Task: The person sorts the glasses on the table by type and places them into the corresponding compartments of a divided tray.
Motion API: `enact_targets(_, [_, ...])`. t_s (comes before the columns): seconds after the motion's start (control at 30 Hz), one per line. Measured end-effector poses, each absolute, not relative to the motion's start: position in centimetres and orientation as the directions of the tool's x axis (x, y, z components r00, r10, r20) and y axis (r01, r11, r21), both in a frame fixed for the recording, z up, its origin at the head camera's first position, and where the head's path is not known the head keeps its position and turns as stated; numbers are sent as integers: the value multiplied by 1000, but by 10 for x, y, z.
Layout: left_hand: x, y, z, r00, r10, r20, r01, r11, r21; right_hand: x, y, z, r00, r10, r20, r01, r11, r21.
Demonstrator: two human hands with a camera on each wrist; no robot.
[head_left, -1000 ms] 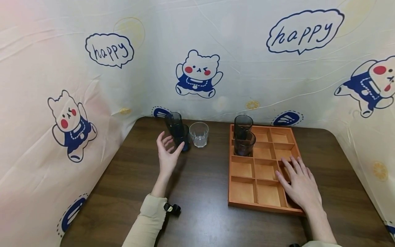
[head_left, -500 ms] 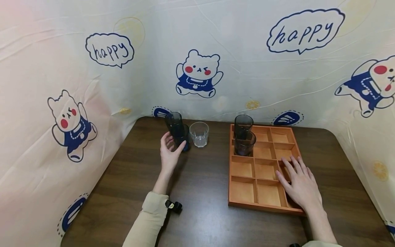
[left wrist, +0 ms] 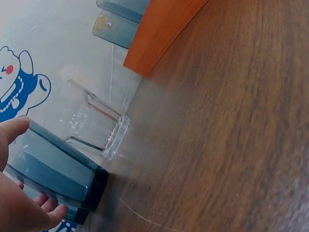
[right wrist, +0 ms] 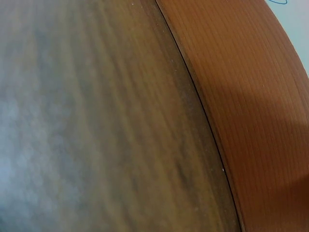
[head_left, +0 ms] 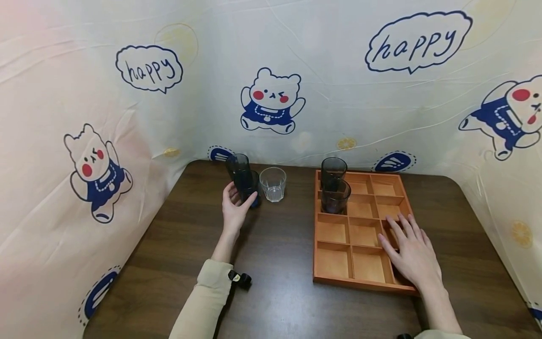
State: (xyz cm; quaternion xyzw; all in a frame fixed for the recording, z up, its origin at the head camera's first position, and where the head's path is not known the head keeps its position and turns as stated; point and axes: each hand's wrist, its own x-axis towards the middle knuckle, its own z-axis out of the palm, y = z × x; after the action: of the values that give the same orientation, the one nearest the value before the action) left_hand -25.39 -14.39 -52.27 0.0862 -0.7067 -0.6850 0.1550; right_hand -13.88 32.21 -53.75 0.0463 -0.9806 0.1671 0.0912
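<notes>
Two dark smoky glasses stand at the back left of the table in the head view. My left hand (head_left: 235, 212) has its thumb and fingers curled round the nearer dark glass (left wrist: 58, 166), which stands upright on the table. Just behind it is the other dark glass (head_left: 238, 165), partly hidden in the left wrist view. A clear glass (head_left: 273, 184) stands to their right, apart from the hand. My right hand (head_left: 412, 254) rests with spread fingers on the right side of a wooden compartment tray (head_left: 314, 245); the right wrist view shows only the tray's side and the table.
Two more dark glasses, one farther back (head_left: 333, 169) and one nearer (head_left: 336, 200), stand in the tray's left column. Other compartments show bare wood. A printed cloth (head_left: 203, 94) hangs behind the brown table (head_left: 279, 263) and along its sides.
My left hand has moved slightly forward and right, and its fingers and thumb have closed round the nearer dark glass. The right hand, the tray and the glasses stay where they were.
</notes>
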Motion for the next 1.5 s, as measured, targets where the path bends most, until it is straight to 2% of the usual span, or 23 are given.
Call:
enact_targets(0.7, [-262,-140,-530,-935,-349,63,62,13,998,-139,322,-538,-979,-58,195,-119,941,-317])
enact_targets(1.5, [-268,-134,-532,-927,-363,96,98,12,995,-139,322,-536,-981,-57,188,-116,941,-318])
